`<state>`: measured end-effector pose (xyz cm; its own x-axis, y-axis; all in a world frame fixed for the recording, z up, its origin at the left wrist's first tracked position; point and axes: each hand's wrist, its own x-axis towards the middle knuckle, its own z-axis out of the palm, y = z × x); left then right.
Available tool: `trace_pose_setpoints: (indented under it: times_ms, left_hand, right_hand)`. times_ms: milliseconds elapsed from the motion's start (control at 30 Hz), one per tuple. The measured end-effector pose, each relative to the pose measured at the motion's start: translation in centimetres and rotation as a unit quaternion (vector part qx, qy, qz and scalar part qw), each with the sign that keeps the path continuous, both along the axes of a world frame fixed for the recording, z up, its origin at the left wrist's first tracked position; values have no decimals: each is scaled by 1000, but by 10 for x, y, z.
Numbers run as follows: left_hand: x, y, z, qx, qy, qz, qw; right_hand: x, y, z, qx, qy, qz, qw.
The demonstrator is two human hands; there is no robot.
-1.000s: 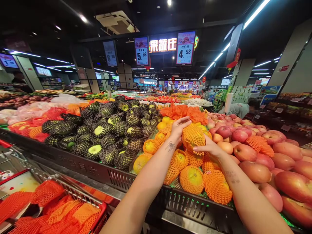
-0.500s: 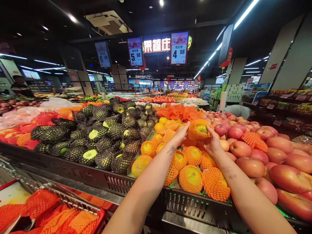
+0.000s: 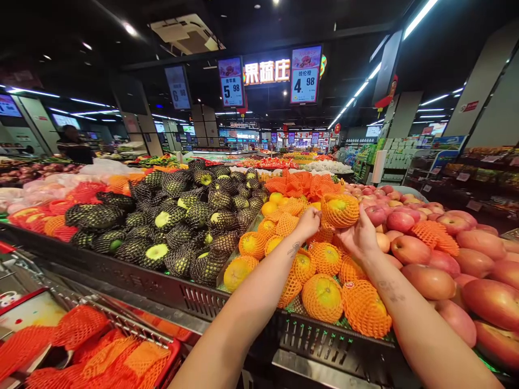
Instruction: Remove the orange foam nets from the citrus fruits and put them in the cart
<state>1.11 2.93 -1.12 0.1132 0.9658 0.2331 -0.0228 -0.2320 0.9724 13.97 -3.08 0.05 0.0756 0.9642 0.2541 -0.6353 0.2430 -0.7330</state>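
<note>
My right hand (image 3: 359,235) cups an orange (image 3: 339,210) in an orange foam net from below and from the right, thumb up along its side. The fruit is held above the pile. At its left side my left hand (image 3: 308,222) is closed, fingers curled in a pinch; whether they grip the net's edge is hidden. Below both hands lie several netted oranges (image 3: 323,298) in a black crate (image 3: 332,343). Loose empty foam nets (image 3: 302,185) are heaped behind the held orange.
Green fruit in black nets (image 3: 166,219) fills the left section. Red apples (image 3: 430,280) are piled at right, a loose net (image 3: 436,237) on them. A cart or stand with red nets (image 3: 81,324) is at lower left. A person (image 3: 73,145) stands far left.
My left hand has curled its fingers and dropped slightly at the orange's side. My right hand has turned more underneath it. The view has shifted a little to the left.
</note>
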Motion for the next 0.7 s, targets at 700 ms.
trace_pose_setpoints:
  times_ms: [700]
  left_hand:
    - [0, -34, 16, 30, -90, -95, 991]
  right_hand:
    - [16, 12, -14, 132, -391, -300, 860]
